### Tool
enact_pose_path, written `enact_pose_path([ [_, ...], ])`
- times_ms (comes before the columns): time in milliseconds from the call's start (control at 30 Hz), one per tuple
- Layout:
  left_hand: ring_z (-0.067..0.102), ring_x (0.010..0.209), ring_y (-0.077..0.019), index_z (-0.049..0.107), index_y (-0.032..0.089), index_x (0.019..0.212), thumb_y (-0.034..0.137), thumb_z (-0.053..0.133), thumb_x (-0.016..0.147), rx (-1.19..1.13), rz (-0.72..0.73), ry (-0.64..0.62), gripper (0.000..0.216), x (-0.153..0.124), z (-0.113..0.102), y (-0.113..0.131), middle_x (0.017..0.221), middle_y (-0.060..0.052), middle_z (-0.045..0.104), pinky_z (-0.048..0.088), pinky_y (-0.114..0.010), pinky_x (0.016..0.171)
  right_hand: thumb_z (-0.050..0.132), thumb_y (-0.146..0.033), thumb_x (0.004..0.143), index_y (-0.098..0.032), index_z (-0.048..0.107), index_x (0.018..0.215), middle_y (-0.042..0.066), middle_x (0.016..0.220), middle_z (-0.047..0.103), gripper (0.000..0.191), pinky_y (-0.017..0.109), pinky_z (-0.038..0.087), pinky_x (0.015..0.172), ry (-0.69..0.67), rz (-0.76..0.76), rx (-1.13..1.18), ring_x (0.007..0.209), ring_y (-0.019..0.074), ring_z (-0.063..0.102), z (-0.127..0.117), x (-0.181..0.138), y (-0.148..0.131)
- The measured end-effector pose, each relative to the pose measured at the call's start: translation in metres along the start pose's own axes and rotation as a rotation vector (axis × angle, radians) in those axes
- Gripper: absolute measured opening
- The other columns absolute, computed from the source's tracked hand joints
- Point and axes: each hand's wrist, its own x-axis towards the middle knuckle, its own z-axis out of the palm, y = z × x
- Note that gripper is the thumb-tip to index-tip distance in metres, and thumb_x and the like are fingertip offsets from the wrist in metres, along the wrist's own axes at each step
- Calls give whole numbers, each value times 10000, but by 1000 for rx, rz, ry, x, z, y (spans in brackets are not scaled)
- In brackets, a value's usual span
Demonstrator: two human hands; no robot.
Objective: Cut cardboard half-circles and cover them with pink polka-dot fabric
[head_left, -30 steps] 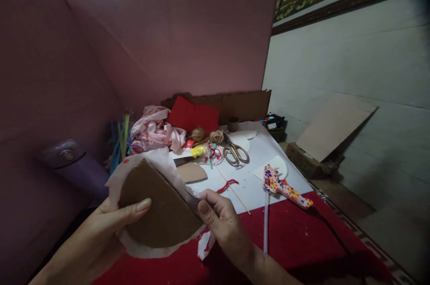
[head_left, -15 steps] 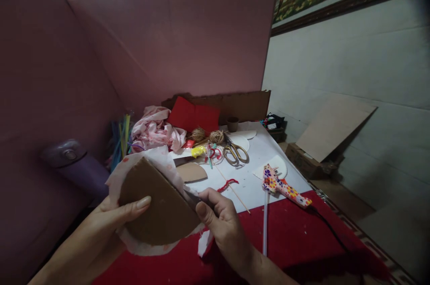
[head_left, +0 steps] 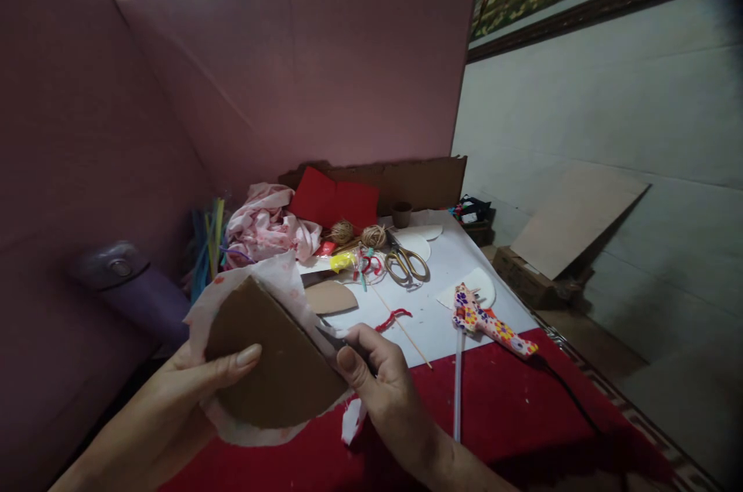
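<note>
My left hand (head_left: 214,384) is closed on a brown cardboard half-disc (head_left: 272,368), thumb on its face and fingers behind. White cloth with reddish spots (head_left: 284,275) backs the cardboard and sticks out past its straight and curved edges. In my right hand (head_left: 383,384) are small scissors (head_left: 332,336), mostly hidden by the fingers. Their metal blades meet the cloth along the straight edge, near the cardboard's right end. Below that end, a white scrap (head_left: 352,421) shows beside my right wrist.
On the white sheet (head_left: 429,310) lie large brass-handled scissors (head_left: 406,264), twine balls (head_left: 372,237), a red pipe cleaner (head_left: 395,319), a thin stick (head_left: 406,333) and a flowered glue gun (head_left: 487,322) with cord. Crumpled pink cloth (head_left: 272,225) and a purple bottle (head_left: 139,291) stand left.
The scissors' blades show more clearly and look more spread at the cloth edge. The cardboard and cloth have shifted very slightly; both hands keep their grip.
</note>
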Motion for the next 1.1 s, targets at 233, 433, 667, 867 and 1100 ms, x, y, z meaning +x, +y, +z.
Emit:
enact_pose_path([
  [233,727,714,-267,588,312,1247,152,747,673,31,38,-47,617,1,-1,-1,843,-55,776,588,-295,677,557,-517,841,-178,557,831,-26,682,445,340,244,370,607,24,22,22,645,126,418,0,-1,8],
  [433,711,836,-298,596,308,1238,137,737,683,7,11,-44,598,0,0,-1,888,-67,770,576,-347,748,527,-522,859,-178,537,852,-26,700,444,344,246,389,626,-25,40,68,643,121,426,1,0,8],
  [667,659,988,-325,670,288,1145,134,745,668,-21,-11,-17,507,-1,5,0,1009,-77,747,561,-357,796,504,-537,865,-184,516,731,-42,621,377,377,212,320,500,26,19,-13,559,102,389,2,1,5],
  [867,665,977,-324,588,320,1244,121,749,662,-25,-2,-11,636,1,4,-1,1061,-77,732,556,-370,804,461,-546,886,-186,519,804,-40,666,409,374,204,305,469,-3,49,35,516,81,383,3,-1,6],
  [1100,677,946,-315,533,300,1300,135,727,694,-43,-13,-90,658,2,3,-2,1006,-85,750,548,-376,817,500,-510,882,-178,547,812,-34,657,407,343,226,334,557,6,-7,-44,605,106,383,2,1,5],
])
